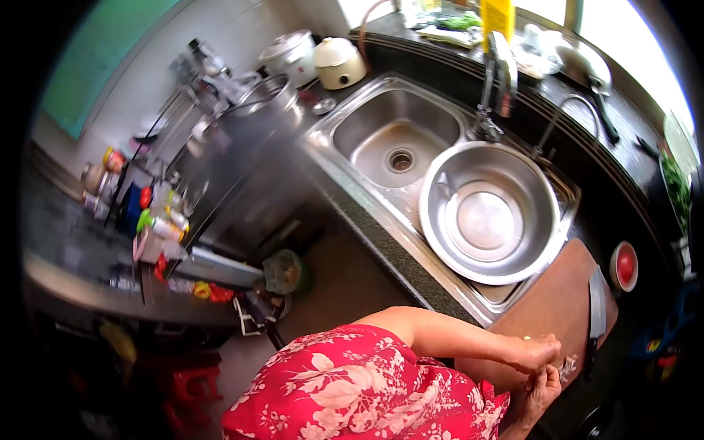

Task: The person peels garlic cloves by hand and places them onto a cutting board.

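Note:
Over the brown cutting board [546,293], my left hand [539,353] has its fingers pinched together. My right hand [543,389] is just below it, fingers curled, and the two hands meet at the fingertips. Whatever lies between the fingers is too small to make out. Beside the fingers, small pale pieces [567,367] lie on the board. A knife [598,308] with a black handle rests along the board's right side, blade pointing up in the view.
A large steel basin [488,213] covers the right sink bowl, beside the left sink bowl [400,132] and under the faucet [488,95]. A small red-lined bowl [624,266] stands right of the board. Pots and bottles fill the left counter; a bin [286,273] is below.

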{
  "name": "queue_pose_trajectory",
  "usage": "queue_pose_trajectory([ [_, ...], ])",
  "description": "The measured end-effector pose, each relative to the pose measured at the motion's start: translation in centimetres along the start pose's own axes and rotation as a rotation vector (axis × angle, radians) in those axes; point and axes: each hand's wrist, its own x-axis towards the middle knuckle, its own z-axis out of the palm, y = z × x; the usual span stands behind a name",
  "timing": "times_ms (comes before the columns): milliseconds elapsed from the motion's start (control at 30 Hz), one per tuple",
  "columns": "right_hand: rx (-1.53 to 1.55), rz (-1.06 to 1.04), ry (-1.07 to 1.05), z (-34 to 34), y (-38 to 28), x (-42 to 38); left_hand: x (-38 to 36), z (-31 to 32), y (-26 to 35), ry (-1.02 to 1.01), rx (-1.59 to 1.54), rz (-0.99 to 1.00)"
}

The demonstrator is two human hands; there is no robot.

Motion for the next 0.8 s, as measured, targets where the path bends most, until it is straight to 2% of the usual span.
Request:
queue_pose_trajectory([
  [33, 0.047, 0.036, -0.092, 2.8, 1.7, 0.1, -3.3, -3.3, 0.2, 0.036, 0.055, -0.031],
  [100, 0.010, 0.051, -0.133, -1.6, -1.1, 0.9, 0.0, -1.1, 2.3, 0.079, 0.043, 0.009],
  [167, 0.108, 0.080, -0.146, 2.2, -1.7, 0.8, -2.3, -3.9, 2.2, 0.020, -0.106, -0.189],
  [200, 0.105, 0.079, -0.173, 2.7, -2.4, 1.2, -2.7, -4.7, 2.2, 0.046, -0.098, -0.197],
  [267, 0.053, 0.229, -0.280, 4.1, -4.4, 1.7, -3.6, -6.6, 2.7, 0.077, -0.118, -0.168],
  [400, 0.010, 0.239, -0.373, 7.2, -5.9, 2.5, -5.1, -9.0, 2.8, 0.120, -0.160, -0.225],
  [533, -0.018, 0.198, -0.440, 9.7, -4.9, 3.4, -6.6, -10.6, 1.8, 0.160, -0.038, -0.211],
  [600, 0.039, 0.078, -0.531, 10.6, -3.5, 4.0, -7.3, -11.2, 1.4, 0.175, -0.037, -0.245],
  [700, 0.080, 0.090, -0.545, 12.0, -3.0, 4.4, -8.2, -12.5, 1.2, 0.222, 0.045, -0.267],
  [800, 0.097, 0.075, -0.562, 13.6, -3.4, 4.4, -9.0, -13.7, 1.2, 0.237, -0.035, -0.340],
])
